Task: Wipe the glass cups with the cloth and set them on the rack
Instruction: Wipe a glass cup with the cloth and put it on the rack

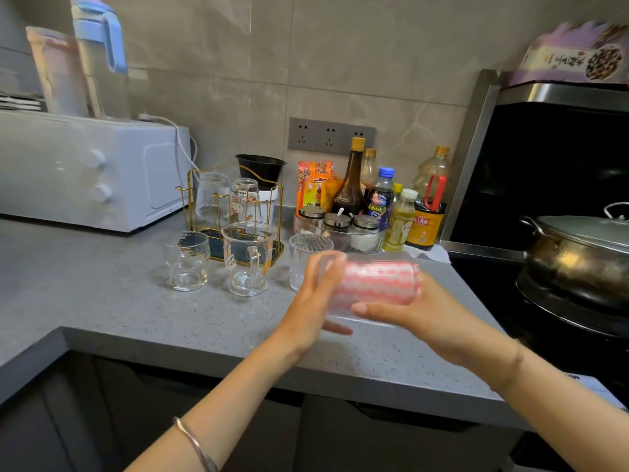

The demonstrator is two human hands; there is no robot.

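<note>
Pink cloth (377, 284) blurry inside glass cup (377, 258)

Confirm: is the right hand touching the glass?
Touching. Head view: the right hand wraps the glass, its thumb lying flat across the near side.

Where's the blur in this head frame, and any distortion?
Head view: motion blur smears the held glass, the pink cloth inside it, left hand and right hand; blue bottle top left also smeared; mug and rack fairly sharp; wide-angle bending at the edges.
</note>
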